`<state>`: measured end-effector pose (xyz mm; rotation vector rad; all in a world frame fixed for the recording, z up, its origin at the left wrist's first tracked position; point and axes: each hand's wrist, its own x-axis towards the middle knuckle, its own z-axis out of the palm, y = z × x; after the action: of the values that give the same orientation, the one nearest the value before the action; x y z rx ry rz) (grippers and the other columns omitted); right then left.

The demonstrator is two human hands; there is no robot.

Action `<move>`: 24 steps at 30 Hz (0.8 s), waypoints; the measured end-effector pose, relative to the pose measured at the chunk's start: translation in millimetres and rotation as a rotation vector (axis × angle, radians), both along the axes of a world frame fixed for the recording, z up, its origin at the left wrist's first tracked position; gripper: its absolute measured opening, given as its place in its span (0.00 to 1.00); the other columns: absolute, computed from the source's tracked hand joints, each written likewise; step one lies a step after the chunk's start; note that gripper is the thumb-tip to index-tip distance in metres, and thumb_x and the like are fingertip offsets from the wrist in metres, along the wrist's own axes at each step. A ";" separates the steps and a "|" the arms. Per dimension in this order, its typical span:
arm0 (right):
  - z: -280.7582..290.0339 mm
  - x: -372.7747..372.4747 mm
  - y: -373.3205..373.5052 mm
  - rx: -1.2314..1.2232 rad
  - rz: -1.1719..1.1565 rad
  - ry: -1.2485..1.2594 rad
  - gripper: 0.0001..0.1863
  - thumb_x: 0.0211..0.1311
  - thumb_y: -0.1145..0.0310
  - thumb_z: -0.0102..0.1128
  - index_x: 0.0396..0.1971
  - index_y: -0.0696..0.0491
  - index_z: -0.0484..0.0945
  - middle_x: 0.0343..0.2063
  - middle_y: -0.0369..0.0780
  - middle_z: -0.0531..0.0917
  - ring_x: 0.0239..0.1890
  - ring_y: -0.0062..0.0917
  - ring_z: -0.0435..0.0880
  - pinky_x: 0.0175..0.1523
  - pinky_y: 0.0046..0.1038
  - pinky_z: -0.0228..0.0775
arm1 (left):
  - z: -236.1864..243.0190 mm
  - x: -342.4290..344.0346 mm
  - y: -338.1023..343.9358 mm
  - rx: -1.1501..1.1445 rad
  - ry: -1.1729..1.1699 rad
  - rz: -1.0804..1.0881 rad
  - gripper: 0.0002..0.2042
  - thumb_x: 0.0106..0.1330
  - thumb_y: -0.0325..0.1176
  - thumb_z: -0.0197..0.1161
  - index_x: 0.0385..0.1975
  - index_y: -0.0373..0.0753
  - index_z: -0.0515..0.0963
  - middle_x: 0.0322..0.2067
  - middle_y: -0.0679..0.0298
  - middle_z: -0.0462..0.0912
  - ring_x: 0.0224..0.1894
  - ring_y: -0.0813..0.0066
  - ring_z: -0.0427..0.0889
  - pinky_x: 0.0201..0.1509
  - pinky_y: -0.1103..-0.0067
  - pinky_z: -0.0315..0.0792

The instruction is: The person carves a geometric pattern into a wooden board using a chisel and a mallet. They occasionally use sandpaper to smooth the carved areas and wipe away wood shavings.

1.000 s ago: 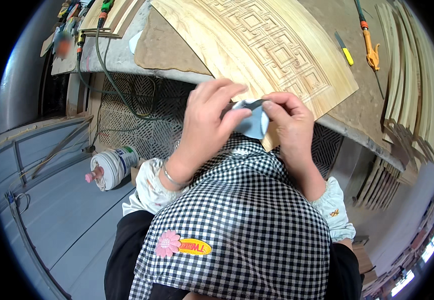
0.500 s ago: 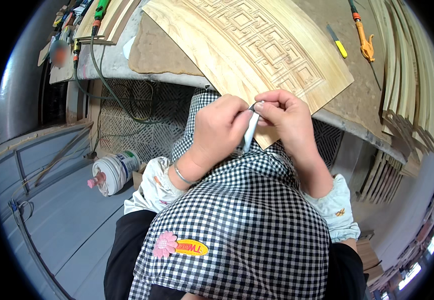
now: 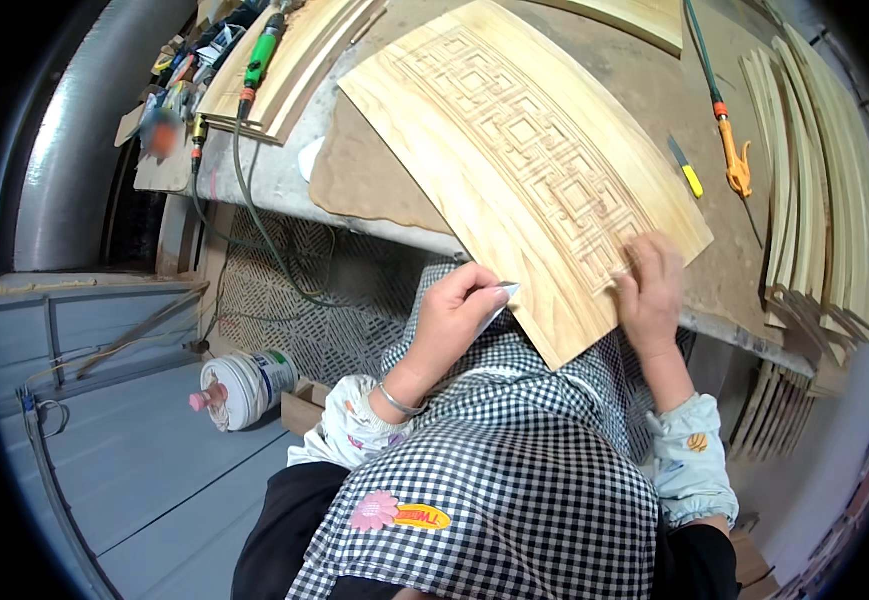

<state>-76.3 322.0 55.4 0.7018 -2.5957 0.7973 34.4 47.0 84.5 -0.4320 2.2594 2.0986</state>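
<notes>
My left hand (image 3: 462,308) pinches a small folded strip (image 3: 507,289), white and grey like sandpaper, beside the near left edge of a wooden panel (image 3: 424,120). The panel is pale and slightly curved, with a carved band (image 3: 529,130) of interlocking squares along it. It lies aslant on the bench, its near corner jutting past the edge over my lap. On the near right end of the carving rests or hovers my right hand (image 3: 649,305), blurred, thumb and fingers apart and nothing visible in them; whether it touches the wood I cannot tell.
A yellow-handled knife (image 3: 687,170) and an orange air blow gun (image 3: 734,160) lie right of the panel. Curved wooden boards (image 3: 804,200) stand stacked at the far right. A green hand tool (image 3: 262,55) with a hose sits at left; a white bucket (image 3: 239,390) is on the floor.
My hands have parted: the right has let go of the strip and moved onto the carved panel, while the left keeps the strip. The view has shifted, showing more of the bench.
</notes>
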 end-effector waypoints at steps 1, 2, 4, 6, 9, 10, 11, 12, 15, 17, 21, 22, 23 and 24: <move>-6.7 -0.4 2.3 0.032 -0.026 0.013 0.29 0.57 0.60 0.70 0.59 0.54 0.78 0.58 0.49 0.78 0.64 0.50 0.73 0.68 0.47 0.66 | -3.9 5.7 -3.7 0.038 -0.028 0.011 0.04 0.70 0.28 0.68 0.35 0.36 0.81 0.29 0.75 0.80 0.31 0.88 0.74 0.35 0.85 0.69; -12.8 -2.1 2.8 0.064 -0.052 0.025 0.34 0.56 0.59 0.70 0.63 0.54 0.76 0.62 0.50 0.75 0.67 0.51 0.70 0.71 0.49 0.62 | -6.7 9.5 -8.1 0.076 -0.058 0.021 0.04 0.69 0.28 0.68 0.35 0.36 0.81 0.29 0.74 0.80 0.32 0.88 0.75 0.35 0.85 0.69; -20.6 -3.4 1.0 0.091 -0.080 0.026 0.40 0.54 0.56 0.72 0.68 0.53 0.71 0.67 0.51 0.70 0.72 0.53 0.65 0.75 0.52 0.57 | -11.6 15.5 -15.1 0.143 -0.063 0.038 0.04 0.70 0.28 0.67 0.34 0.37 0.80 0.29 0.75 0.79 0.31 0.88 0.74 0.36 0.86 0.70; -26.3 2.6 -11.2 0.089 -0.101 -0.004 0.45 0.53 0.55 0.74 0.72 0.52 0.68 0.70 0.51 0.68 0.75 0.52 0.61 0.77 0.53 0.53 | -9.2 18.3 -18.4 0.156 -0.115 0.036 0.05 0.70 0.27 0.67 0.33 0.38 0.78 0.28 0.75 0.78 0.31 0.88 0.73 0.36 0.86 0.69; -29.8 16.4 -47.2 0.131 -0.139 -0.009 0.45 0.54 0.56 0.75 0.72 0.53 0.67 0.69 0.47 0.69 0.74 0.50 0.62 0.77 0.55 0.51 | -3.8 6.7 -14.6 0.038 -0.085 0.041 0.05 0.71 0.28 0.67 0.33 0.38 0.78 0.29 0.74 0.79 0.31 0.88 0.74 0.36 0.85 0.70; -28.4 20.4 -54.5 0.144 -0.176 -0.028 0.44 0.56 0.56 0.75 0.72 0.53 0.67 0.69 0.46 0.70 0.74 0.49 0.63 0.77 0.55 0.51 | 4.9 -2.0 -11.8 -0.044 -0.103 0.031 0.06 0.71 0.29 0.68 0.33 0.37 0.79 0.29 0.74 0.80 0.31 0.88 0.74 0.36 0.85 0.70; -28.4 21.9 -57.0 0.137 -0.169 -0.019 0.42 0.57 0.57 0.74 0.71 0.53 0.68 0.68 0.46 0.71 0.74 0.49 0.63 0.77 0.55 0.52 | 8.5 -9.3 -10.3 -0.094 -0.064 0.021 0.06 0.71 0.30 0.68 0.33 0.36 0.79 0.29 0.74 0.80 0.31 0.88 0.74 0.35 0.86 0.69; -27.9 23.2 -57.9 0.130 -0.162 -0.010 0.41 0.58 0.58 0.73 0.71 0.53 0.69 0.67 0.46 0.72 0.73 0.49 0.64 0.76 0.54 0.52 | 12.1 -16.4 -7.1 -0.143 -0.025 0.009 0.07 0.71 0.30 0.68 0.33 0.36 0.79 0.29 0.74 0.80 0.31 0.88 0.74 0.35 0.86 0.69; -17.1 8.3 -45.1 0.072 -0.111 -0.037 0.36 0.61 0.59 0.71 0.68 0.53 0.71 0.63 0.46 0.75 0.71 0.49 0.66 0.75 0.53 0.54 | 27.2 -40.4 5.2 -0.484 -0.004 -0.052 0.10 0.69 0.35 0.70 0.31 0.34 0.82 0.26 0.69 0.81 0.28 0.83 0.75 0.34 0.81 0.70; -19.2 -14.7 -30.5 0.070 -0.126 0.033 0.31 0.65 0.59 0.68 0.66 0.54 0.73 0.59 0.47 0.78 0.69 0.48 0.70 0.73 0.50 0.57 | 26.9 -52.5 10.3 -0.744 0.074 -0.117 0.13 0.66 0.39 0.69 0.30 0.33 0.83 0.25 0.59 0.83 0.27 0.67 0.81 0.35 0.73 0.74; -25.0 -64.4 -15.2 0.089 -0.142 -0.018 0.31 0.68 0.56 0.64 0.67 0.55 0.73 0.62 0.46 0.77 0.69 0.44 0.69 0.73 0.46 0.59 | 30.0 -78.9 30.8 -0.915 -0.039 -0.206 0.14 0.66 0.41 0.67 0.32 0.34 0.84 0.27 0.52 0.86 0.30 0.55 0.85 0.37 0.67 0.78; -30.1 -67.9 -17.9 0.121 -0.168 0.010 0.31 0.69 0.56 0.63 0.67 0.55 0.73 0.62 0.45 0.77 0.69 0.43 0.69 0.73 0.45 0.60 | 25.5 -82.3 34.0 -0.932 -0.069 -0.204 0.14 0.66 0.41 0.67 0.32 0.34 0.84 0.27 0.52 0.86 0.30 0.55 0.85 0.37 0.67 0.78; -33.4 -68.9 -19.8 0.153 -0.193 0.038 0.31 0.69 0.55 0.63 0.67 0.55 0.73 0.63 0.45 0.77 0.69 0.42 0.69 0.73 0.44 0.60 | 20.4 -84.8 36.5 -0.949 -0.099 -0.202 0.14 0.66 0.41 0.67 0.32 0.34 0.84 0.26 0.52 0.86 0.30 0.55 0.86 0.37 0.67 0.78; -34.6 -68.6 -19.5 0.152 -0.219 0.026 0.31 0.69 0.54 0.63 0.67 0.55 0.73 0.64 0.45 0.77 0.70 0.42 0.69 0.73 0.43 0.60 | 17.4 -86.6 39.1 -0.966 -0.128 -0.202 0.14 0.66 0.41 0.68 0.31 0.34 0.84 0.26 0.52 0.86 0.30 0.55 0.86 0.37 0.67 0.78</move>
<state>-144.9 302.5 20.8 0.4531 -2.6710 0.5263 -52.2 86.1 101.9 -0.3021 2.9170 0.7457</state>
